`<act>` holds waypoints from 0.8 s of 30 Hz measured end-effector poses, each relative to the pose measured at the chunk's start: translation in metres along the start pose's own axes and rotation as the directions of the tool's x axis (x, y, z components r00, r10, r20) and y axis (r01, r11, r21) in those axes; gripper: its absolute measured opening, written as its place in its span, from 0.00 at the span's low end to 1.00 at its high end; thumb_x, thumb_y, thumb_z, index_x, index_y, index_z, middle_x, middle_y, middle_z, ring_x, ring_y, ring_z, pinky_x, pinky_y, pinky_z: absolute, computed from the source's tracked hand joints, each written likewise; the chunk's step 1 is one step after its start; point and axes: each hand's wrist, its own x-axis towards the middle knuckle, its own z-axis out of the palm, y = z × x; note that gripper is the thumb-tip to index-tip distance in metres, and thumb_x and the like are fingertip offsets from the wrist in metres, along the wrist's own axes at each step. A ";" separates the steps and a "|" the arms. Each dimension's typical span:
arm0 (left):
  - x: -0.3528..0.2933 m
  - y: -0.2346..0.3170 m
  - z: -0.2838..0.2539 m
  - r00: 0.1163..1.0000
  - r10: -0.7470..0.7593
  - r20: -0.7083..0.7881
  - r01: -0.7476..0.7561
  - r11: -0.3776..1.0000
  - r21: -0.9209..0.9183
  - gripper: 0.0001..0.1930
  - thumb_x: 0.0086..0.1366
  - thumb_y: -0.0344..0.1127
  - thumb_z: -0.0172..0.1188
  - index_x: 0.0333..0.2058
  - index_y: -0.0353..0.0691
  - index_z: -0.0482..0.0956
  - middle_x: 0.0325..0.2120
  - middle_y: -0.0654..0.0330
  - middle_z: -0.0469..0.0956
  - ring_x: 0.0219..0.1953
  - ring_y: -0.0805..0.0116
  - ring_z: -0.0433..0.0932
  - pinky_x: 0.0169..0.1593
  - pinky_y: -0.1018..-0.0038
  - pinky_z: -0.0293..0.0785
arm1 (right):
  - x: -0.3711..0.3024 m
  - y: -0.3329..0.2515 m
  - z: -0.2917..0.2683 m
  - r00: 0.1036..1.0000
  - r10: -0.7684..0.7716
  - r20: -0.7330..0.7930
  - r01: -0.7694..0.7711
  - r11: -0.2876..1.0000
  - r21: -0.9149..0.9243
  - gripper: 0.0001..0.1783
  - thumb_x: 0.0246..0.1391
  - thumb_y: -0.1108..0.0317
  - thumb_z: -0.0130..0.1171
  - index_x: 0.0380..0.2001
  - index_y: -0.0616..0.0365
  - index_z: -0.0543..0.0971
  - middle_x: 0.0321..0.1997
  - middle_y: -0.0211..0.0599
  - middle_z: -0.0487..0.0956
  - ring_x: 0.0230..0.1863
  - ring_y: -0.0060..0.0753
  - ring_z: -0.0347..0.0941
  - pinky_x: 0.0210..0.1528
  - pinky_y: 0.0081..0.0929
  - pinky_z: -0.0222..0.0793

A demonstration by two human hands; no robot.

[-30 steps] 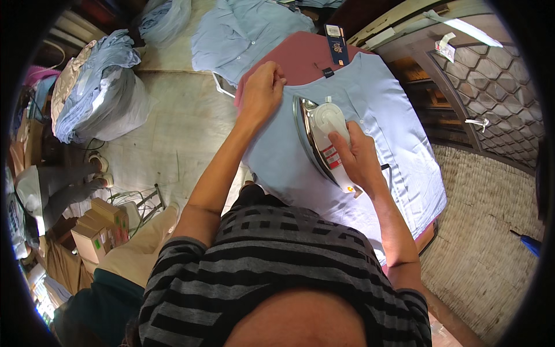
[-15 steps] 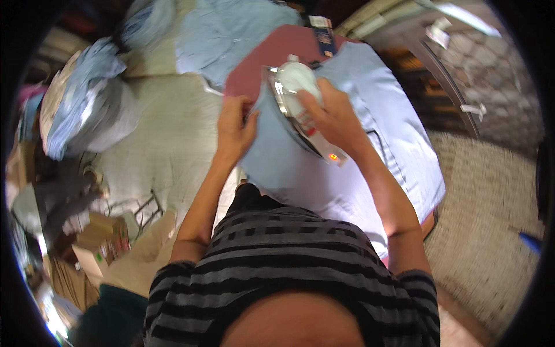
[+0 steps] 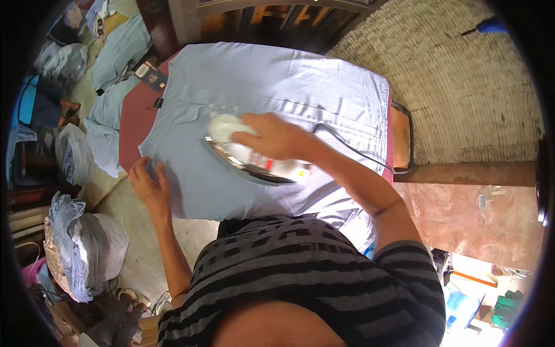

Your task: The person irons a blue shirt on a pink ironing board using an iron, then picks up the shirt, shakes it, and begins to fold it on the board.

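A light blue shirt (image 3: 191, 141) with a short row of pale buttons lies spread over a dark red ironing board (image 3: 132, 118). Wrapped round the handle of a white and chrome iron (image 3: 238, 157), my right hand (image 3: 273, 137) is closed. The iron rests on the shirt below the buttons, its rounded end toward the left. My left hand (image 3: 150, 184) touches the shirt's left edge near the board's rim, fingers apart and slightly bent. The iron's sole is hidden.
The iron's dark cord (image 3: 352, 149) runs right across the shirt to a metal frame (image 3: 411, 139). A dark tag (image 3: 151, 75) lies at the board's left end. More blue garments (image 3: 110, 130) and a bagged bundle (image 3: 95, 254) are on the left. Woven matting (image 3: 451, 98) covers the far right.
My view has turned, so the board now runs left to right. The iron has shifted toward the shirt's button area, still in my right hand. My left hand stays at the shirt's edge.
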 end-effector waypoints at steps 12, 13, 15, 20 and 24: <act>-0.015 0.216 0.157 0.879 0.325 0.349 -0.339 0.940 -0.022 0.32 0.68 0.51 0.55 0.65 0.40 0.63 0.69 0.47 0.56 0.70 0.40 0.51 0.68 0.44 0.46 | -0.112 0.189 -0.181 0.955 0.162 -0.250 -0.185 0.980 -0.072 0.27 0.66 0.45 0.52 0.46 0.61 0.80 0.20 0.29 0.69 0.23 0.20 0.64 0.26 0.26 0.64; -0.017 0.216 0.168 0.882 0.294 0.368 -0.333 0.942 0.044 0.34 0.68 0.53 0.53 0.66 0.40 0.61 0.70 0.48 0.54 0.71 0.40 0.50 0.68 0.43 0.45 | -0.102 0.210 -0.188 0.964 0.112 -0.240 -0.134 0.988 -0.077 0.27 0.66 0.44 0.52 0.46 0.61 0.80 0.20 0.28 0.68 0.22 0.19 0.64 0.26 0.25 0.64; -0.020 0.215 0.177 0.893 0.250 0.373 -0.319 0.938 0.135 0.36 0.68 0.57 0.52 0.67 0.41 0.61 0.70 0.48 0.53 0.72 0.40 0.49 0.68 0.42 0.43 | -0.086 0.236 -0.197 0.978 0.004 -0.210 -0.013 0.999 -0.043 0.27 0.66 0.45 0.52 0.43 0.63 0.80 0.22 0.32 0.73 0.24 0.22 0.67 0.28 0.27 0.66; -0.020 0.206 0.179 0.921 0.194 0.337 -0.271 0.942 0.199 0.38 0.67 0.61 0.51 0.67 0.40 0.61 0.71 0.47 0.52 0.73 0.41 0.47 0.69 0.42 0.40 | -0.031 0.227 -0.187 0.944 -0.275 -0.182 0.242 0.953 -0.185 0.29 0.63 0.44 0.52 0.43 0.64 0.79 0.32 0.48 0.80 0.34 0.40 0.75 0.39 0.34 0.70; -0.017 0.209 0.180 0.918 0.138 0.371 -0.254 0.925 0.282 0.38 0.67 0.60 0.50 0.68 0.41 0.60 0.71 0.48 0.53 0.73 0.44 0.46 0.71 0.45 0.38 | 0.024 0.193 -0.169 0.935 -0.330 -0.132 0.285 0.918 -0.275 0.30 0.64 0.41 0.50 0.40 0.61 0.80 0.27 0.47 0.78 0.27 0.42 0.73 0.34 0.37 0.69</act>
